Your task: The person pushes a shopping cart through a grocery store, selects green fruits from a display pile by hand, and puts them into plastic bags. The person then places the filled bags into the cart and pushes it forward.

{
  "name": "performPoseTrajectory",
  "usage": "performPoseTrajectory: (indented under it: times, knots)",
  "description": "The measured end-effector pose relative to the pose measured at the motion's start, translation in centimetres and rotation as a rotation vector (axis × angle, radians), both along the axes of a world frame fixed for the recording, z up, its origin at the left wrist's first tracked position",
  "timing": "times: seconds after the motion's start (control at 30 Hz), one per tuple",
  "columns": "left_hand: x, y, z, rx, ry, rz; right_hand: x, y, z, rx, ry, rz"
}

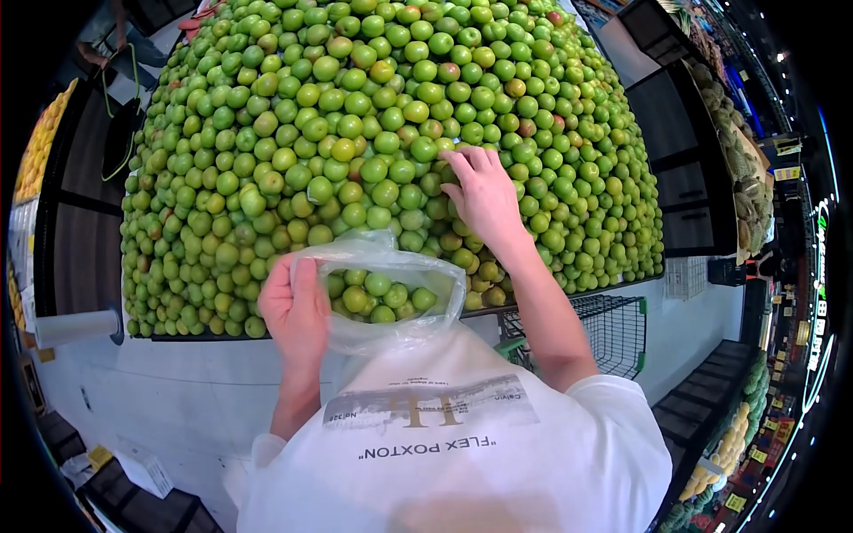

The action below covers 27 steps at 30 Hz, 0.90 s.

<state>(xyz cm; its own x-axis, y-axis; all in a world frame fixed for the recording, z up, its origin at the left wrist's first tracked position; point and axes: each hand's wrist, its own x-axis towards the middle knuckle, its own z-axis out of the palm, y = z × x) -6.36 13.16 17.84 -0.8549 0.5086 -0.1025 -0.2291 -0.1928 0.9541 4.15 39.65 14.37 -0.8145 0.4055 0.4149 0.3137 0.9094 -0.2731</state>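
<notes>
My left hand (298, 302) grips the rim of a clear plastic bag (449, 298), with the thumb over the film. The bag's mouth gapes toward the camera, and several green fruits (378, 284) show through it. My right hand (484, 191) is over the big pile of green fruit (293, 160), right of the bag and farther up the pile. Its thumb and forefinger are apart, close to a green fruit between them; firm contact with that fruit is unclear.
Dark display stands (689, 160) flank the pile on the right. A wire shopping cart (613, 333) with green trim stands below the pile's right edge. At the left are a plastic roll (75, 329) and a display of yellow fruit (49, 133). Part of a person (102, 35) shows at the upper left.
</notes>
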Motion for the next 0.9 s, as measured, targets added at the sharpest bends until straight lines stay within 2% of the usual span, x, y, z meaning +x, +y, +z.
performPoseTrajectory:
  times: [0.13, 0.27, 0.37, 0.5, 0.57, 0.6, 0.67, 0.73, 0.8, 0.87, 0.9]
  knots:
    - [0.0, 0.1, 0.0, -0.012, 0.02, -0.001, -0.9, 1.0, -0.9, 0.036, -0.144, 0.011]
    - [0.1, 0.1, 0.2, -0.024, 0.022, 0.002, -2.7, 1.1, 0.4, -0.041, -0.074, -0.019]
    - [0.2, 0.2, 0.2, -0.01, 0.022, 0.001, -4.5, 1.5, -1.6, 0.088, -0.131, 0.13]
    - [0.2, 0.0, 0.2, 0.002, 0.023, 0.002, -5.3, 1.7, -2.1, 0.124, -0.194, 0.101]
    - [0.1, -0.1, 0.2, 0.002, 0.024, -0.012, -4.5, 0.7, 0.4, -0.158, -0.102, 0.05]
    - [0.1, -0.1, 0.2, 0.003, 0.023, -0.01, -3.8, 0.1, 1.7, -0.157, -0.103, 0.053]
    - [0.1, -0.2, 0.1, -0.018, 0.027, 0.0, -1.8, -1.5, 4.5, -0.609, 0.077, 0.27]
    - [0.3, 0.1, 0.3, -0.044, 0.04, 0.009, 0.1, -3.7, 6.5, -0.72, 0.093, 0.629]
    - [0.3, 0.4, 0.2, -0.066, 0.057, 0.004, 1.2, -6.7, 7.6, -0.915, -0.159, 0.778]
    - [0.2, 0.5, 0.1, -0.058, 0.069, 0.012, 0.9, -9.4, 5.7, -0.715, -0.351, 0.775]
    - [0.2, 0.5, 0.0, -0.062, 0.07, 0.0, 0.4, -10.6, 4.0, -0.72, -0.344, 0.765]
